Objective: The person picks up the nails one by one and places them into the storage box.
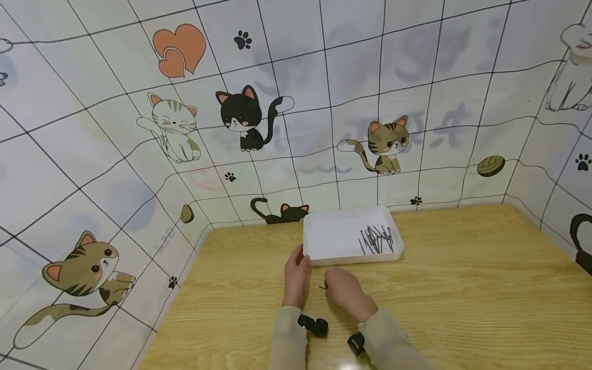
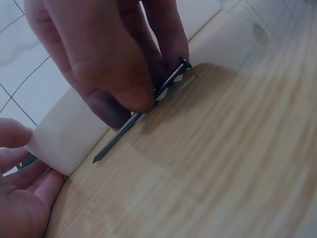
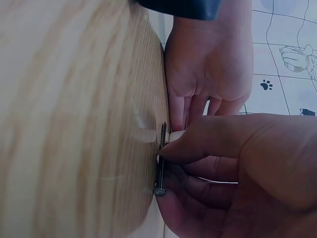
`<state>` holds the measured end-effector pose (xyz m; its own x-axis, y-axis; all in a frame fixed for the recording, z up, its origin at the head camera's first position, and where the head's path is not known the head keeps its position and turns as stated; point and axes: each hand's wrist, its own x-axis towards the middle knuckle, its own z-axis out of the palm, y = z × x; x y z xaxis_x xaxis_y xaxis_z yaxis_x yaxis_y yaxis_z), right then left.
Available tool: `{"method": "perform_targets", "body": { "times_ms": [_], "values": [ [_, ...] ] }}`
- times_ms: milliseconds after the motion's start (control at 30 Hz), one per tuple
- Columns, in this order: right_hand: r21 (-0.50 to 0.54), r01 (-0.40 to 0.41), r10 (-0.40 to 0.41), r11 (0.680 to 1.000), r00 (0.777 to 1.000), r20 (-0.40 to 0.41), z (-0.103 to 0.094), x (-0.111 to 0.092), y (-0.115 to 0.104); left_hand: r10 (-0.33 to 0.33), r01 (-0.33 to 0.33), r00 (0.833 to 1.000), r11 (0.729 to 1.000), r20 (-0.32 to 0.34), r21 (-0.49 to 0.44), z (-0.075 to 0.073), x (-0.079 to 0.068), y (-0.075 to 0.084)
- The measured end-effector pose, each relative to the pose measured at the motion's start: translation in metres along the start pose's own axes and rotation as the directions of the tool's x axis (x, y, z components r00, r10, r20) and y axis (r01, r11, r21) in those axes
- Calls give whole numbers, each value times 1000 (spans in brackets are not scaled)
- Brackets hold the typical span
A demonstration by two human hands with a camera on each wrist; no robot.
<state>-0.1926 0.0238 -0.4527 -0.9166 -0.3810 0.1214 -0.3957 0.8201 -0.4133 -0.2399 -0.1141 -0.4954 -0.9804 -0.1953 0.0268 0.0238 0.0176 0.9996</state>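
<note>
A shallow white tray (image 1: 330,236) stands on the table, with several dark nails (image 1: 376,241) scattered in its right half. My left hand (image 1: 295,277) holds the tray's near left corner; in the left wrist view the thumb and fingers lie around that corner. Just in front of the tray, my right hand (image 1: 344,290) pinches one nail (image 2: 126,126) between thumb and fingers, low over the wood. Seen from the right wrist, the nail's head (image 3: 159,191) is toward the person and its point faces the left hand (image 3: 208,64).
The light wooden table (image 1: 462,288) extends to both sides of the tray. Behind and at the sides, a white sheet (image 1: 314,128) with grid lines and printed cats meets the table's edges. Black straps with small devices (image 1: 313,325) sit on both wrists.
</note>
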Motion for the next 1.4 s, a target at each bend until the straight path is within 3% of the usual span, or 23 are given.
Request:
{"method": "perform_targets", "body": {
  "times_ms": [400,867,1167,1400],
  "values": [
    [-24,-46,48,999,996,76,-3,-1,-1,0,0,1000,1000,1,-8,-1,-1,-2],
    [-21,-50,52,999,993,104,-5,-4,-2,-19,19,1000,1000,-9,16,-3,-2,-2],
    [-12,-52,53,999,991,126,-5,-4,-1,7,-7,1000,999,-9,33,-4,-3,0],
    [24,10,-12,1000,996,89,-11,-5,6,8,-8,1000,1000,12,-2,-3,-3,4]
  ]
}}
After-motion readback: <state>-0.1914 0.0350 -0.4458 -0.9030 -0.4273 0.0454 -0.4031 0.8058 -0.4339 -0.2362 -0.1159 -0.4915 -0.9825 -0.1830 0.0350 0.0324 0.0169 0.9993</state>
